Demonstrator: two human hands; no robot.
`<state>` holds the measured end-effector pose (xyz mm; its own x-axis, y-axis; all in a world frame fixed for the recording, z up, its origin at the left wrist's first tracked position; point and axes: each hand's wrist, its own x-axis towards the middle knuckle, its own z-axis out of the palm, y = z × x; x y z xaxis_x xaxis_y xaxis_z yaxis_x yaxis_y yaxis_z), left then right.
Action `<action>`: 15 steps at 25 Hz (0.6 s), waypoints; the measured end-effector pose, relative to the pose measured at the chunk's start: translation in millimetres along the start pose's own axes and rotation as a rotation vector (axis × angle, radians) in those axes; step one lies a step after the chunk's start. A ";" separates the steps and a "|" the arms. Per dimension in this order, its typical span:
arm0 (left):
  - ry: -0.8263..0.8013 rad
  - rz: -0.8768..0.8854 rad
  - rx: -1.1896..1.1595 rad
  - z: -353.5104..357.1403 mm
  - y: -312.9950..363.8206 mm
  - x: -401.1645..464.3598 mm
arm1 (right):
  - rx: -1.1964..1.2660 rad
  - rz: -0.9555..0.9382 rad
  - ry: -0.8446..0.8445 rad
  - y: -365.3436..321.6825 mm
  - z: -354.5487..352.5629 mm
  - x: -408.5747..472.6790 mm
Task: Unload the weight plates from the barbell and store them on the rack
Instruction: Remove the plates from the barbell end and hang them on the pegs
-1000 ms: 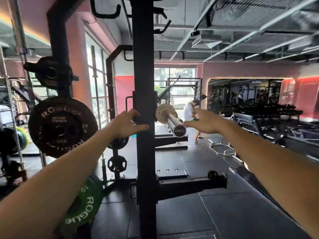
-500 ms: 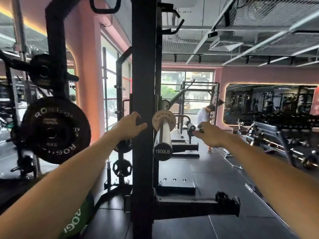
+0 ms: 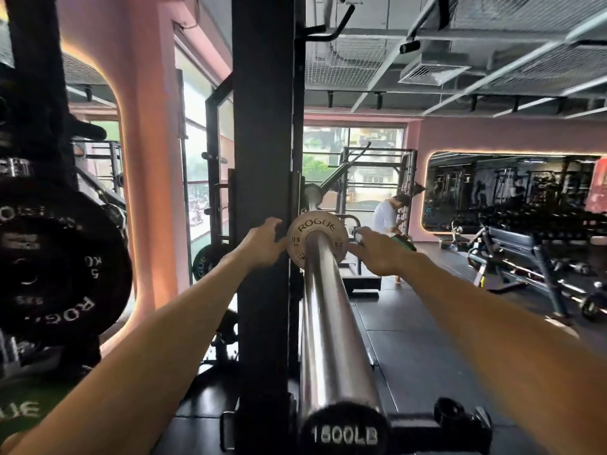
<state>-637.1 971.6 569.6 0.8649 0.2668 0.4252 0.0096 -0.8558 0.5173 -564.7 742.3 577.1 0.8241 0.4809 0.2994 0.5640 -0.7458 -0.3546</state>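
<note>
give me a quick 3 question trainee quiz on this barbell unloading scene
1. True or false: the small pale plate sits at the inner end of the barbell sleeve.
2. Which hand touches the plate's edge next to the black upright? A) left hand B) right hand
3. Fill in: the sleeve's end cap reads ____.

Key: 1 true; 2 A; 3 1500LB, though the print is blurred.
</note>
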 end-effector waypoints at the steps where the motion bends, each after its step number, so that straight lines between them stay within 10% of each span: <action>1: -0.014 0.004 -0.031 6.0 -0.3 11.9 | 0.014 -0.008 0.008 -0.7 5.3 13.3; 15: 0.024 0.037 0.079 -1.2 22.2 -27.5 | 0.332 -0.005 0.068 -19.0 0.9 -21.0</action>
<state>-661.3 945.8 570.3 0.8529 0.2443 0.4613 0.0185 -0.8973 0.4409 -592.7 746.8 576.7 0.8221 0.4441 0.3563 0.5637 -0.5474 -0.6185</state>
